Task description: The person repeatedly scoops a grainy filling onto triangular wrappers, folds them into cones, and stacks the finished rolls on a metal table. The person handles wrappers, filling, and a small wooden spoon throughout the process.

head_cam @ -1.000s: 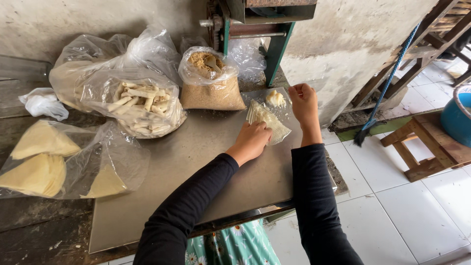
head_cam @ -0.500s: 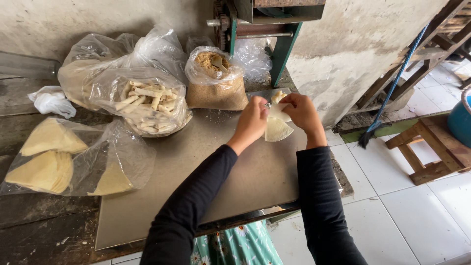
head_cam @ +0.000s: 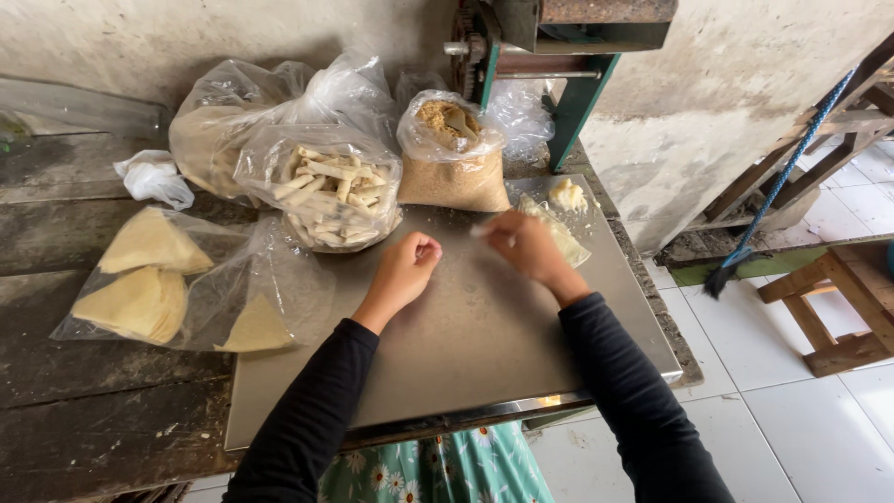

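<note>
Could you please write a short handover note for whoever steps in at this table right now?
Left hand: loosely curled, holding nothing visible, over the grey metal sheet.
Right hand: on the edge of the small clear plastic packet of pale filling at the sheet's far right; whether it grips the packet is unclear.
Behind: clear bag of rolled pale sticks, open bag of brown crumbs, and at left a clear bag of folded yellow wrappers.
Done: a bagful of sticks already rolled.
Left: wrappers and filling remain.

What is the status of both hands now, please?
Left hand closed, empty, over metal sheet. Right hand blurred, beside small filled bag. Nothing between them.
</note>
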